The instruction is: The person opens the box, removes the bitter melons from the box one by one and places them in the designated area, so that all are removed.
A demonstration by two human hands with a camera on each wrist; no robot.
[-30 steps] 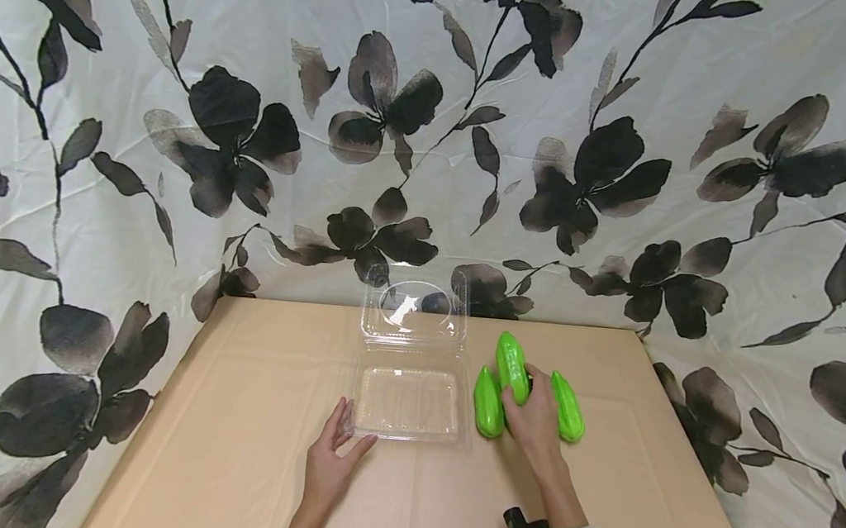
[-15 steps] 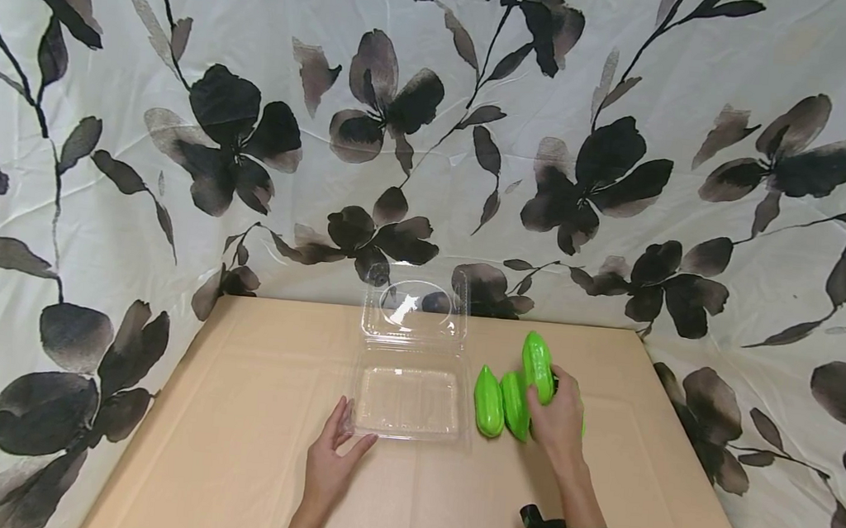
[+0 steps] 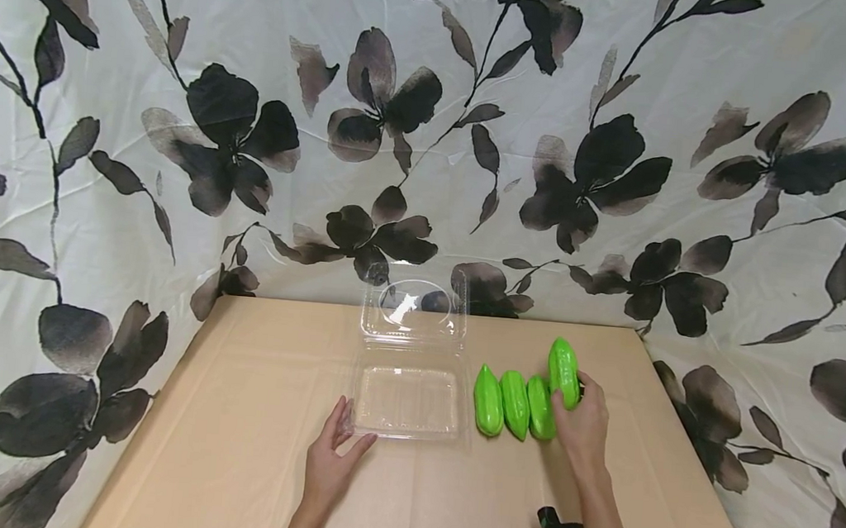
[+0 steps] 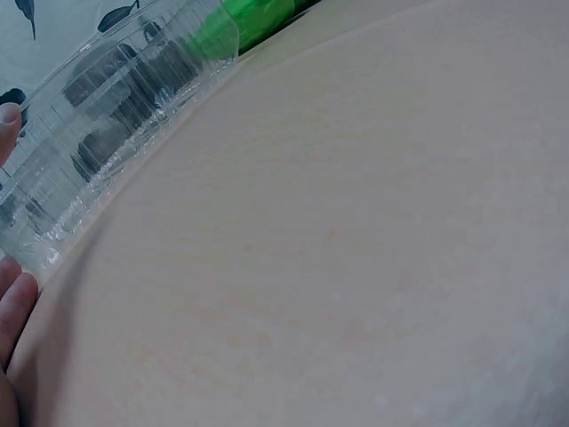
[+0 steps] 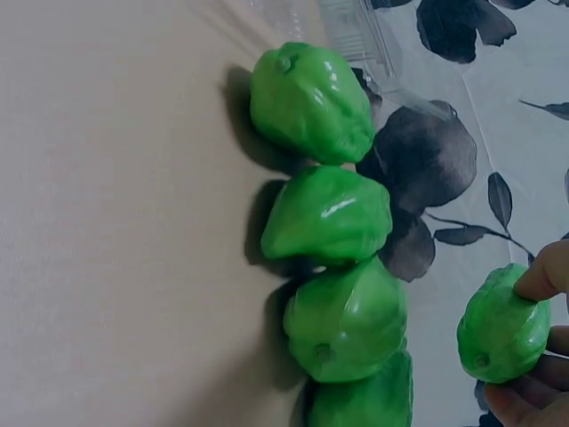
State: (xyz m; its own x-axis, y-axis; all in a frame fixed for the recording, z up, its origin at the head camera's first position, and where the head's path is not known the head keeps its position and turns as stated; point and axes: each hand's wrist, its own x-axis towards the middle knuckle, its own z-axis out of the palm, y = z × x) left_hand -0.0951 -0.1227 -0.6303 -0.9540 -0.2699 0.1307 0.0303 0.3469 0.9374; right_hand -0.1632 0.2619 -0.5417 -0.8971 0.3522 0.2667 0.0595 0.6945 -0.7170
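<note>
My right hand (image 3: pixel 584 418) grips a glossy, bumpy green cucumber (image 3: pixel 563 373) between thumb and fingers, raised above a row of others like it. In the head view the row shows a left cucumber (image 3: pixel 489 400), a second cucumber (image 3: pixel 515 404) and a third cucumber (image 3: pixel 542 409). A fourth cucumber (image 5: pixel 363 396) appears in the right wrist view, hidden by my hand from the head. My left hand (image 3: pixel 333 460) rests at the front left corner of a clear plastic hinged container (image 3: pixel 408 404), fingers along its side and thumb at the front rim.
The container's clear lid (image 3: pixel 415 309) stands raised at the back, against the floral cloth (image 3: pixel 469 152). Everything lies on a tan tabletop (image 3: pixel 266 368) whose back edge meets the cloth. A black wrist strap device (image 3: pixel 559 525) sits on the right forearm.
My right hand has moved steadily right along the row with the held cucumber, uncovering the second and third cucumbers and covering the rightmost one. The left hand and container have stayed put.
</note>
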